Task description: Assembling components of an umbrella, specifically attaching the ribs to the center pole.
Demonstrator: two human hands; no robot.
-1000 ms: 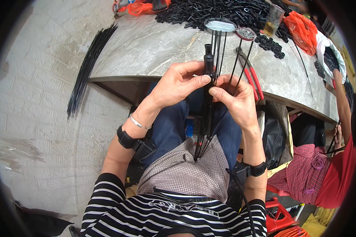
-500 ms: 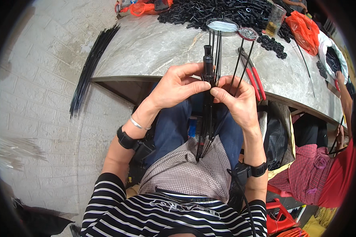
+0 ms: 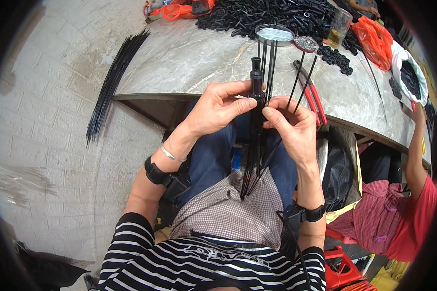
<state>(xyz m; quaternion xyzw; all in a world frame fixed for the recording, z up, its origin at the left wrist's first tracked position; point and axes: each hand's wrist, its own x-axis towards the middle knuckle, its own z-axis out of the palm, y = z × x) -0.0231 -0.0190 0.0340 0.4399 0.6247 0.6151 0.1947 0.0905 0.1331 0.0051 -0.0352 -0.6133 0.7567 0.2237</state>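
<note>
Striped sleeves; silver bracelet

Grey table with red-handled pliers and, seemingly, black tubes.

1. Black-and-white striped shirt: pale outlined lettering runs across the front; wording distorted, cannot be read with certainty
2. Elsewhere: no legible labels, numbers or signs observed

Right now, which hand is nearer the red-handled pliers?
Right: the right hand is just left of the red-handled pliers in this view, while the left hand is farther left, at the black tube.
</note>
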